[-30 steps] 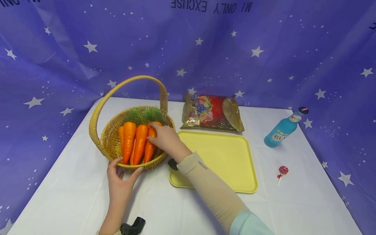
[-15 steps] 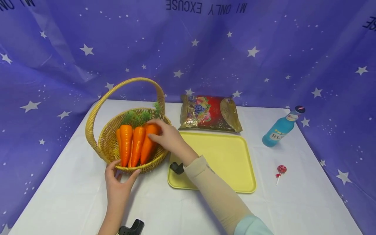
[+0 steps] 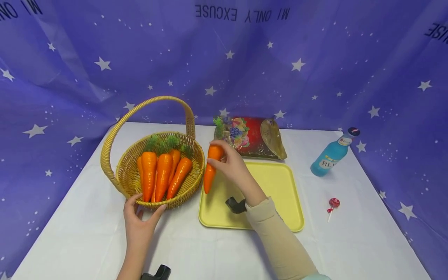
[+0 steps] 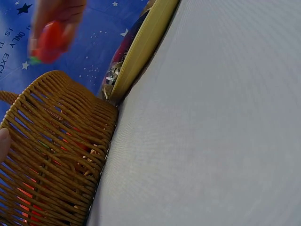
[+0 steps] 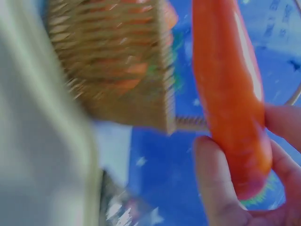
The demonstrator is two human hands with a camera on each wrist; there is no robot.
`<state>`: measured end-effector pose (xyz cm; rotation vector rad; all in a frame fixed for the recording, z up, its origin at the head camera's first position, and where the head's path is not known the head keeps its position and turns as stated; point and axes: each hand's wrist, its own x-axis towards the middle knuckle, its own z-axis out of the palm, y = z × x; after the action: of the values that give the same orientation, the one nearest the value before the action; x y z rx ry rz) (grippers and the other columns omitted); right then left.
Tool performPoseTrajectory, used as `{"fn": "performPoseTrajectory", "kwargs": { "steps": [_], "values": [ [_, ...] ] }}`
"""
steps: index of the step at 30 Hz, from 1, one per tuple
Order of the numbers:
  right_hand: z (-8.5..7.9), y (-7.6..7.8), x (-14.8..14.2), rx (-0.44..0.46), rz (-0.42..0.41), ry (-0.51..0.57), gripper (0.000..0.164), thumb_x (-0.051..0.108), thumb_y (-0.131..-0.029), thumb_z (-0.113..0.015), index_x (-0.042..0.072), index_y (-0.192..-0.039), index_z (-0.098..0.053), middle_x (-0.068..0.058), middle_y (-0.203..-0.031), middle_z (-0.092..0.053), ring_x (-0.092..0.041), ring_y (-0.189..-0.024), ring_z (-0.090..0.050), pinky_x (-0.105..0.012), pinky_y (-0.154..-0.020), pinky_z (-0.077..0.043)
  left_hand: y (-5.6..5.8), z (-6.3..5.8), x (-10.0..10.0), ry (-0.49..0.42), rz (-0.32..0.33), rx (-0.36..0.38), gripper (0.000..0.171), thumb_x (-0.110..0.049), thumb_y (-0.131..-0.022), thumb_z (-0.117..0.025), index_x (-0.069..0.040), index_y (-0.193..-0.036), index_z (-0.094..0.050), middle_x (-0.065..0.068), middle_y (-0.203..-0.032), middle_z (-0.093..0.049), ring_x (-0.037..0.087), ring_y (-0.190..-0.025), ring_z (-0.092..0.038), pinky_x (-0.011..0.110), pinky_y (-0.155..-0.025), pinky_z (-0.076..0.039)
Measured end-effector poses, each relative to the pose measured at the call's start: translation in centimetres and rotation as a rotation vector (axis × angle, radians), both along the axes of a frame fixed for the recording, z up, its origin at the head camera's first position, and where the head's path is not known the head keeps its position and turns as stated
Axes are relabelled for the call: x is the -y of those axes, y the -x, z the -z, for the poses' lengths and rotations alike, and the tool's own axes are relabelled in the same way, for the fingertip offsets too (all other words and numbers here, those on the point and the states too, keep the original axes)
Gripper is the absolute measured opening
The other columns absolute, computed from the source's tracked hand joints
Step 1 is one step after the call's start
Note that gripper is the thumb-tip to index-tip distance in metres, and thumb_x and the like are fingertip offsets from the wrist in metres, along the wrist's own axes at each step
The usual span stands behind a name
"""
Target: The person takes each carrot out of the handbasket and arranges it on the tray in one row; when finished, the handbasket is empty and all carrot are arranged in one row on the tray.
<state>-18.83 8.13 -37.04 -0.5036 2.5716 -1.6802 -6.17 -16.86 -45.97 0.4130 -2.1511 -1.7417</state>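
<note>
My right hand grips a carrot by its thick top, the tip hanging down above the left part of a yellow tray. In the right wrist view the thumb and fingers pinch this carrot from both sides. My left hand holds the front rim of a wicker basket, thumb and fingers spread along it. Several carrots with green tops lie inside the basket. The left wrist view shows the basket's woven side and a fingertip of the left hand against it.
Behind the tray lies a red and gold fruit-printed bag. At the right stand a blue bottle, tilted in view, and a red lollipop lying on the white-covered table. The basket's tall handle arches over it.
My right hand has lifted a carrot out of the basket and moved right with it, over the tray. My left hand has stayed at the basket's front rim.
</note>
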Motion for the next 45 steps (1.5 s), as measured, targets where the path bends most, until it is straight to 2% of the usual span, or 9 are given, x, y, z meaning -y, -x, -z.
{"fn": "performPoseTrajectory", "kwargs": {
  "steps": [4,6,10,12,18,23,34,45],
  "values": [
    [1.9,-0.5,-1.0,0.093,-0.012,-0.139,0.046,0.022,-0.087,-0.073,0.021,-0.131,-0.056,-0.005,-0.119,-0.059,-0.025,-0.094,-0.056,-0.040,-0.080,-0.049,-0.2,0.1,0.0,-0.006,0.000,0.005,0.076,-0.008,-0.077,-0.082,-0.003,-0.135,-0.033,0.010,-0.142,-0.026,0.033,-0.137,-0.027,0.048,-0.111,-0.027],
    [2.9,-0.8,-1.0,0.138,-0.031,-0.210,0.047,0.025,-0.087,-0.073,0.023,-0.131,-0.056,-0.004,-0.121,-0.059,-0.024,-0.097,-0.055,-0.040,-0.083,-0.047,-0.2,0.2,0.1,-0.007,-0.001,0.002,0.076,-0.008,-0.076,-0.082,-0.004,-0.135,-0.034,0.011,-0.142,-0.026,0.032,-0.136,-0.027,0.048,-0.111,-0.027],
    [4.3,-1.5,-0.4,0.208,-0.075,-0.276,0.048,0.027,-0.087,-0.073,0.025,-0.132,-0.055,-0.006,-0.116,-0.060,-0.023,-0.091,-0.057,-0.036,-0.076,-0.050,-0.2,0.4,0.2,0.001,-0.003,0.002,0.077,-0.008,-0.076,-0.082,-0.004,-0.135,-0.034,0.011,-0.142,-0.026,0.033,-0.136,-0.028,0.049,-0.110,-0.027],
    [4.8,-1.7,0.0,0.215,-0.092,-0.299,0.047,0.028,-0.088,-0.072,0.025,-0.131,-0.055,-0.006,-0.113,-0.060,-0.022,-0.087,-0.057,-0.034,-0.071,-0.051,-0.2,0.5,0.2,0.002,-0.005,0.003,0.076,-0.008,-0.076,-0.082,-0.003,-0.135,-0.034,0.010,-0.141,-0.026,0.032,-0.135,-0.028,0.049,-0.110,-0.028],
    [5.7,-2.0,0.9,0.163,-0.091,-0.419,0.046,0.030,-0.088,-0.072,0.025,-0.130,-0.056,-0.005,-0.109,-0.061,-0.019,-0.088,-0.055,-0.032,-0.074,-0.047,-0.1,0.4,0.2,-0.004,0.003,0.004,0.077,-0.009,-0.076,-0.082,-0.004,-0.135,-0.033,0.009,-0.140,-0.026,0.032,-0.135,-0.028,0.049,-0.110,-0.027],
    [5.9,-2.5,1.5,0.126,-0.062,-0.507,0.048,0.033,-0.087,-0.072,0.025,-0.132,-0.056,-0.005,-0.104,-0.061,-0.019,-0.087,-0.053,-0.032,-0.069,-0.046,-0.1,0.2,0.2,-0.008,0.002,-0.011,0.077,-0.007,-0.076,-0.082,-0.003,-0.135,-0.034,0.007,-0.139,-0.027,0.031,-0.134,-0.030,0.049,-0.109,-0.028],
    [5.5,-3.3,1.9,0.075,-0.020,-0.598,0.051,0.037,-0.088,-0.070,0.024,-0.135,-0.055,-0.006,-0.104,-0.062,-0.021,-0.090,-0.054,-0.032,-0.069,-0.046,-0.1,0.0,-0.1,0.012,0.000,-0.019,0.076,-0.008,-0.077,-0.082,-0.003,-0.135,-0.033,0.009,-0.139,-0.028,0.034,-0.135,-0.029,0.051,-0.109,-0.028],
    [5.4,-3.6,2.4,0.006,-0.022,-0.667,0.057,0.040,-0.089,-0.068,0.022,-0.139,-0.049,-0.008,-0.099,-0.063,-0.024,-0.088,-0.057,-0.035,-0.068,-0.047,-0.1,0.0,0.0,0.018,0.000,-0.024,0.076,-0.009,-0.077,-0.082,-0.003,-0.135,-0.034,0.011,-0.139,-0.028,0.035,-0.136,-0.028,0.052,-0.110,-0.027]
  ]
}}
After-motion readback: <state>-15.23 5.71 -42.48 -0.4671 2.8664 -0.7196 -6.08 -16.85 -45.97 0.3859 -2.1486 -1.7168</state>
